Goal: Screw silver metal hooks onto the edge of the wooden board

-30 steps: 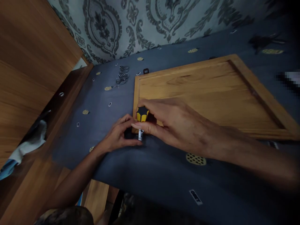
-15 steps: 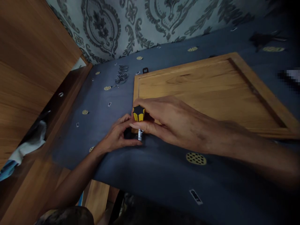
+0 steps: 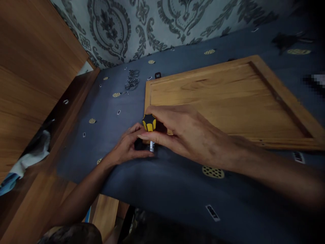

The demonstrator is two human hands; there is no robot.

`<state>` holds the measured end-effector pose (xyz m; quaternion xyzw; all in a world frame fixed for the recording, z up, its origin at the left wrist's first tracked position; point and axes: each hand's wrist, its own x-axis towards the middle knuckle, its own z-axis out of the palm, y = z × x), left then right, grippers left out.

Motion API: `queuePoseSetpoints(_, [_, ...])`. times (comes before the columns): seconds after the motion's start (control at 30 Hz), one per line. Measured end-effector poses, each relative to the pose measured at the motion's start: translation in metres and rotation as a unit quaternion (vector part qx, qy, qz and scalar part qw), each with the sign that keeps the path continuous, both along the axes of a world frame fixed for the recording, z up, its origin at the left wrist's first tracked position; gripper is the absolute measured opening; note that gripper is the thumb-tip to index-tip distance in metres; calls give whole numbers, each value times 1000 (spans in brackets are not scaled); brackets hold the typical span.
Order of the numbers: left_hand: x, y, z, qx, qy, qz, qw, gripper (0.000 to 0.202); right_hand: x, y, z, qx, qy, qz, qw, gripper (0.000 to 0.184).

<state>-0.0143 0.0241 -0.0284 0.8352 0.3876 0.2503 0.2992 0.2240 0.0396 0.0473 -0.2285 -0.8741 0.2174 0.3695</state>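
Observation:
My right hand (image 3: 188, 132) is closed round a screwdriver (image 3: 149, 122) with a black and yellow handle, held upright with its butt end toward me. Its tip is hidden below my fingers. Beneath lies the near left corner of a framed wooden panel (image 3: 203, 91). My left hand (image 3: 128, 144) curves round that corner from the left, thumb and fingers closed about a small silver metal fitting (image 3: 152, 146) at the panel's edge. The thumb touches the fitting; the exact contact of the fingers is hidden.
The panel lies on dark blue patterned cloth (image 3: 152, 189). Several small metal parts (image 3: 132, 81) sit farther back, near a small dark buckle-like piece (image 3: 157, 75). A dark object (image 3: 286, 40) lies at the back right. Wooden boards (image 3: 38, 61) rise on the left; patterned fabric (image 3: 152, 27) hangs behind.
The screwdriver handle has turned slightly and leaned a little to the left as the right hand's fingers shifted. The left hand and the panel stay in place.

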Motion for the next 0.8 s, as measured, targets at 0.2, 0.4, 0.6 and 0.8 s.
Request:
queuePoseSetpoints(0.2, [1, 0, 2, 6, -2, -2, 1000, 49, -2, 0, -1, -9, 22, -4, 1000, 24])
queuePoseSetpoints(0.4, [1, -2, 3, 1, 1, 9, 1000, 48, 5, -1, 9, -72, 11, 28, 997, 22])
queuePoseSetpoints(0.6, [1, -1, 3, -8, 5, 2, 1000, 51, 10, -2, 16, -109, 24, 45, 993, 14])
queuePoseSetpoints(0.8, [0, 0, 3, 6, 10, 5, 1000, 62, 9, 0, 11, -125, 25, 43, 991, 19])
